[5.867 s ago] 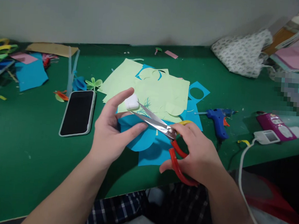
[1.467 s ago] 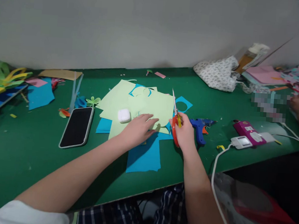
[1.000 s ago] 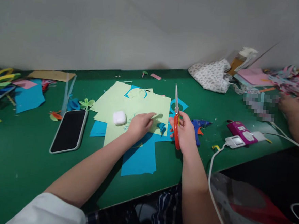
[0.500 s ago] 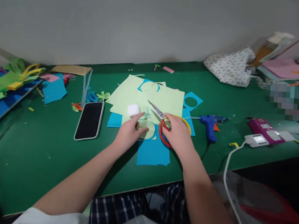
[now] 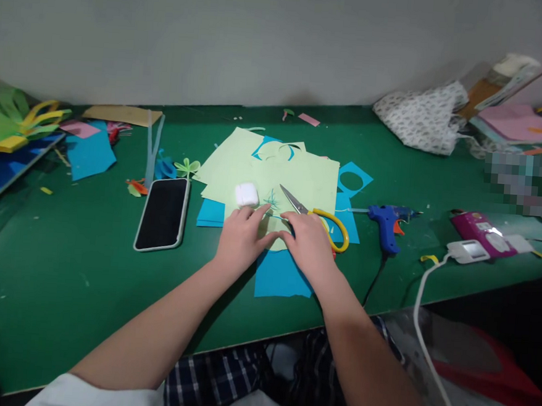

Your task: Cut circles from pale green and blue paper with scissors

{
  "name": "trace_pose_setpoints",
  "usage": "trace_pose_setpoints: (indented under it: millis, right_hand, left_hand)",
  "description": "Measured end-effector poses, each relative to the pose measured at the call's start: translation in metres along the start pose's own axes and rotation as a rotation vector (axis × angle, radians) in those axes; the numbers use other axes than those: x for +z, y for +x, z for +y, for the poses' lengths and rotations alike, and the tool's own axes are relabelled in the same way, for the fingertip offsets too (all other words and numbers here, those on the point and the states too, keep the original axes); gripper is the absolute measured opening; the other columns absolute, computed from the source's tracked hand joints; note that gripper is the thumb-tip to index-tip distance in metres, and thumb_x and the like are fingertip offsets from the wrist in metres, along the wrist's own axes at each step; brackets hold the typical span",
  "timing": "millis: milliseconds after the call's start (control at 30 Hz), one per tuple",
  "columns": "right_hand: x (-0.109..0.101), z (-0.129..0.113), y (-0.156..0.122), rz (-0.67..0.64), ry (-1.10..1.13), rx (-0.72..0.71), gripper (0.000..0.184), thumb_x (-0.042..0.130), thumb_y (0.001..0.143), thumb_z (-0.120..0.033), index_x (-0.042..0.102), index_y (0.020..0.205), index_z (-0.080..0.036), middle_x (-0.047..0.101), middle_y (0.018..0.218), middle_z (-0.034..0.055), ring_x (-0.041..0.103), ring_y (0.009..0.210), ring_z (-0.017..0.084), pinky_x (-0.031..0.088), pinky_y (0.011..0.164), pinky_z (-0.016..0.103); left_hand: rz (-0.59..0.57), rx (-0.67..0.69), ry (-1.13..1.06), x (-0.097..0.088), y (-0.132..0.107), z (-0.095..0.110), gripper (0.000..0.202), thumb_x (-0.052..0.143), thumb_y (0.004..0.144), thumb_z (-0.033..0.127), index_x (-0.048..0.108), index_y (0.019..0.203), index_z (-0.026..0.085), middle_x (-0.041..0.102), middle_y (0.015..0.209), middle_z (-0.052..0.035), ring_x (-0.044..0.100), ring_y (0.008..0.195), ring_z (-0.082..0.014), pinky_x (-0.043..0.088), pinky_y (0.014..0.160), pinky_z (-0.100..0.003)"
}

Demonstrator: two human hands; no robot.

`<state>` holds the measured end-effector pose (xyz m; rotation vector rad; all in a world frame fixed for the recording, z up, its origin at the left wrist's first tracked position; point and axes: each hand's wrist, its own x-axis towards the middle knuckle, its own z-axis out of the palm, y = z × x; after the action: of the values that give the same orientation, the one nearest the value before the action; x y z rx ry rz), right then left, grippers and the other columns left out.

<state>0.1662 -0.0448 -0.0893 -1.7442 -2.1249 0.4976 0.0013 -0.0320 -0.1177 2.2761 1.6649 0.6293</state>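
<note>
My left hand (image 5: 240,241) and my right hand (image 5: 312,246) come together over the stacked papers, thumbs nearly touching. Between their fingers is a light green paper circle (image 5: 274,225) with a thin blue edge, mostly hidden by the hands. The scissors (image 5: 295,201) lie on the light green sheets (image 5: 310,175) beside my right hand, blades partly apart. Their yellow handle loop (image 5: 338,229) shows, while the red loop is mostly covered. A white earphone case (image 5: 246,194) sits just beyond my left fingers, near thin blue-green paper slivers (image 5: 272,198).
A phone (image 5: 162,214) lies to the left, near paper flowers (image 5: 187,167). On the right are a blue glue gun (image 5: 387,226), a purple box (image 5: 482,233) and a white cable (image 5: 418,318). Blue paper (image 5: 282,275) sticks out in front. A patterned cloth bag (image 5: 420,117) is against the wall.
My right hand has left the scissors lying and moved left to the paper circle. My left hand has closed in at the circle's other side. The view has shifted slightly.
</note>
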Motion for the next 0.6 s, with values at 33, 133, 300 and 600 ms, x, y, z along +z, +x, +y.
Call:
trace_pose_setpoints:
  millis: [33, 133, 300, 600]
  right_hand:
    - [0.0031, -0.0004, 0.0003, -0.008, 0.013, -0.008, 0.035, 0.065, 0.087, -0.018, 0.066, 0.122, -0.015, 0.073, 0.106, 0.0135, 0.059, 0.102, 0.033, 0.045, 0.088, 0.044]
    - [0.0073, 0.0001, 0.0008, -0.014, 0.066, 0.004, 0.043, 0.067, 0.083, -0.011, 0.064, 0.126, -0.017, 0.072, 0.107, 0.0133, 0.057, 0.102, 0.034, 0.045, 0.087, 0.046]
    - [0.0064, 0.0016, 0.0036, 0.018, 0.251, 0.073, 0.042, 0.060, 0.082, -0.004, 0.067, 0.120, -0.020, 0.068, 0.087, 0.0068, 0.058, 0.090, 0.026, 0.046, 0.081, 0.040]
    - [0.0031, 0.0083, 0.0066, 0.056, 0.811, 0.271, 0.037, 0.063, 0.081, -0.017, 0.060, 0.118, -0.021, 0.057, 0.077, -0.0035, 0.059, 0.066, 0.013, 0.053, 0.063, 0.027]
  left_hand:
    - [-0.002, -0.004, 0.000, 0.0001, -0.0005, 0.0009, 0.056, 0.067, 0.084, 0.043, 0.057, 0.131, 0.015, 0.066, 0.104, -0.0156, 0.059, 0.100, -0.0332, 0.045, 0.089, -0.047]
    - [-0.007, -0.026, -0.031, 0.0003, -0.0014, 0.0027, 0.048, 0.070, 0.081, 0.040, 0.064, 0.122, 0.015, 0.064, 0.102, -0.0151, 0.058, 0.097, -0.0339, 0.044, 0.088, -0.048]
    - [0.021, -0.096, -0.214, -0.0011, 0.0009, 0.0006, 0.031, 0.074, 0.075, 0.036, 0.068, 0.101, 0.018, 0.064, 0.102, -0.0116, 0.057, 0.099, -0.0313, 0.043, 0.090, -0.047]
    - [0.046, -0.296, -0.837, -0.0086, 0.0062, -0.0015, 0.036, 0.067, 0.078, 0.036, 0.061, 0.108, 0.018, 0.063, 0.071, 0.0006, 0.057, 0.060, -0.0125, 0.049, 0.062, -0.027]
